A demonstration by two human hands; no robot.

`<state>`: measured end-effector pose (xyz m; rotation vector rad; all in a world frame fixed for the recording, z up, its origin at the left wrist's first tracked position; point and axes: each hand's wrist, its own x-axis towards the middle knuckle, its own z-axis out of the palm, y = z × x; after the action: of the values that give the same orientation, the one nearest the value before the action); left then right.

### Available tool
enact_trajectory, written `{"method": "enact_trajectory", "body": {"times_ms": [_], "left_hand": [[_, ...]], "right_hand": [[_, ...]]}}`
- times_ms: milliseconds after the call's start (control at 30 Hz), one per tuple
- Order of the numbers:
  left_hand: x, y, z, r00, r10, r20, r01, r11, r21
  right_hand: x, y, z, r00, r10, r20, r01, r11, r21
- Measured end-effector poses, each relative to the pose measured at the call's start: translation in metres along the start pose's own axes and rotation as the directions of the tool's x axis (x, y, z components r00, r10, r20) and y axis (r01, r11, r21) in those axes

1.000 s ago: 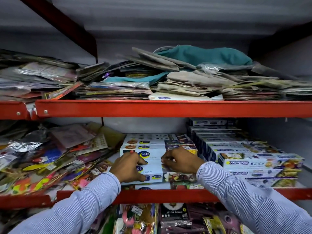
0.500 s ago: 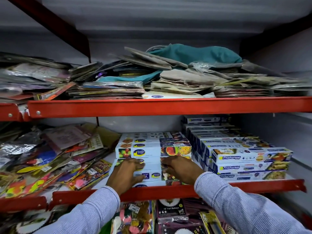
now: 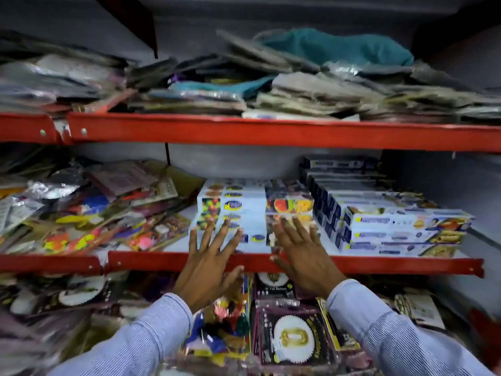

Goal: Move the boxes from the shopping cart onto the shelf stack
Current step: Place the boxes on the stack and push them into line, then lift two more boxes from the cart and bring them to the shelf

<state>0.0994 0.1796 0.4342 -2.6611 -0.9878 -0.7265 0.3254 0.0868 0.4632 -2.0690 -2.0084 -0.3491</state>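
Hands off! A second ago both hands were pressed on the front box; now the left hand [image 3: 208, 267] and right hand [image 3: 303, 256] have pulled back to the shelf [image 3: 379, 264] lip, fingers spread wide, holding nothing. The boxes [image 3: 244, 221] sit stacked mid-shelf, just beside the blue boxes [image 3: 393, 226]. That load looks placed; judging by this, it's back to the cart, which is out of view.
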Motion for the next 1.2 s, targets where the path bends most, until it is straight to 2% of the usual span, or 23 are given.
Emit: {"method": "enact_trajectory", "body": {"times_ms": [67,100,167,233,367,500,600,733,833,900,933,1033,1100,1133,1200], "left_hand": [[-0.033,0.009,0.003,0.997,0.011,-0.073,-0.012,1.000,-0.010],[-0.076,0.018,0.019,0.999,0.005,0.035,-0.004,1.000,-0.019],[-0.101,0.018,0.031,0.999,-0.004,0.037,0.006,0.998,-0.061],[-0.127,0.019,0.043,0.989,-0.050,0.137,0.060,0.995,-0.076],[-0.200,0.030,0.084,0.939,-0.143,0.314,0.171,0.983,-0.065],[-0.274,0.049,0.121,0.834,-0.185,0.520,0.258,0.963,-0.071],[-0.335,0.062,0.153,0.774,-0.138,0.618,0.249,0.964,-0.097],[-0.398,0.071,0.208,0.680,-0.097,0.727,0.316,0.933,-0.171],[-0.432,0.074,0.249,0.610,-0.016,0.792,0.334,0.912,-0.239],[-0.435,0.071,0.262,0.570,0.032,0.821,0.304,0.920,-0.247],[-0.438,0.070,0.270,0.577,0.057,0.814,0.271,0.928,-0.257],[-0.447,0.070,0.285,0.693,0.197,0.694,0.086,0.932,-0.351],[-0.454,0.077,0.290,0.730,0.324,0.602,-0.046,0.902,-0.430],[-0.456,0.081,0.292,0.721,0.386,0.576,-0.108,0.883,-0.457],[-0.461,0.090,0.302,0.627,0.489,0.607,-0.196,0.853,-0.484]], "right_hand": [[-0.029,-0.009,0.009,0.998,0.024,-0.064,-0.025,1.000,-0.013],[-0.063,-0.024,0.035,0.999,0.023,0.035,-0.023,1.000,-0.009],[-0.083,-0.030,0.048,0.998,0.056,-0.029,-0.056,0.998,0.005],[-0.106,-0.042,0.062,0.995,0.098,-0.034,-0.097,0.995,0.026],[-0.166,-0.061,0.127,0.989,0.118,0.094,-0.129,0.985,0.113],[-0.223,-0.078,0.200,0.936,0.146,0.321,-0.200,0.969,0.142],[-0.267,-0.091,0.267,0.825,0.156,0.544,-0.284,0.945,0.160],[-0.317,-0.110,0.359,0.589,0.040,0.807,-0.304,0.937,0.175],[-0.343,-0.126,0.421,0.410,-0.030,0.912,-0.330,0.927,0.179],[-0.348,-0.130,0.443,0.348,-0.047,0.936,-0.331,0.928,0.170],[-0.353,-0.132,0.455,0.323,-0.049,0.945,-0.334,0.929,0.162],[-0.358,-0.132,0.477,0.318,-0.130,0.939,-0.287,0.931,0.226],[-0.354,-0.126,0.479,0.323,-0.166,0.932,-0.258,0.932,0.255],[-0.351,-0.122,0.481,0.329,-0.179,0.927,-0.254,0.929,0.269],[-0.349,-0.114,0.482,0.349,-0.199,0.916,-0.228,0.930,0.289]]}}
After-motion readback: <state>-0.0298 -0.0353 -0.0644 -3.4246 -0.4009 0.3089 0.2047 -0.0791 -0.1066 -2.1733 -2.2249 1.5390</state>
